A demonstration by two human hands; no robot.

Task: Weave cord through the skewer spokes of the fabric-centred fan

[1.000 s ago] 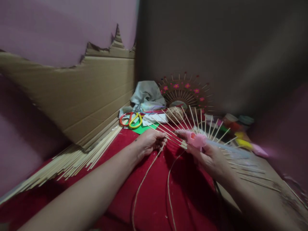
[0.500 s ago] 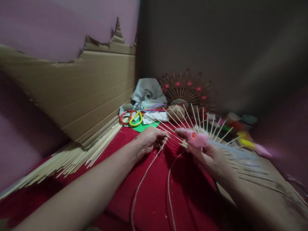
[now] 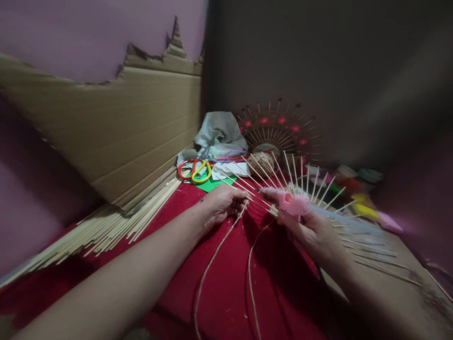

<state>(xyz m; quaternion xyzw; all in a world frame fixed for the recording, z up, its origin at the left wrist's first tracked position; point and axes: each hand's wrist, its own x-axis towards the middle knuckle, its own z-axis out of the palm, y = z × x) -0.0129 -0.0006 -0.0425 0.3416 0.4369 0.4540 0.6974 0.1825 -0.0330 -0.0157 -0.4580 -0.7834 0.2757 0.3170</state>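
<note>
A pink hot glue gun (image 3: pixel 296 205) with a clear glue stick at its back sits in my right hand (image 3: pixel 314 231), fingers wrapped round it. Its tip points left over a fan of thin wooden sticks (image 3: pixel 295 172) that spreads out behind and to the right. Beside my right thumb, some twine (image 3: pixel 273 210) is wound round the lower stick ends. My left hand (image 3: pixel 226 203) is closed, pinching the free end of a length of twine (image 3: pixel 221 245) near the leftmost sticks. The twine loops down across the red cloth (image 3: pixel 226 302).
Loose wooden sticks (image 3: pixel 106 231) lie in a bundle at left, beneath a torn cardboard panel (image 3: pixel 148 113). Behind are scissors (image 3: pixel 201 172) with red and yellow handles, green paper (image 3: pixel 212 184), a twine ball (image 3: pixel 261 163), grey cloth (image 3: pixel 221 130) and a flowered stick fan (image 3: pixel 279 123).
The view has shifted slightly, so the scene sits a little further right and higher at the back. Both hands keep their holds on the twine and the glue gun.
</note>
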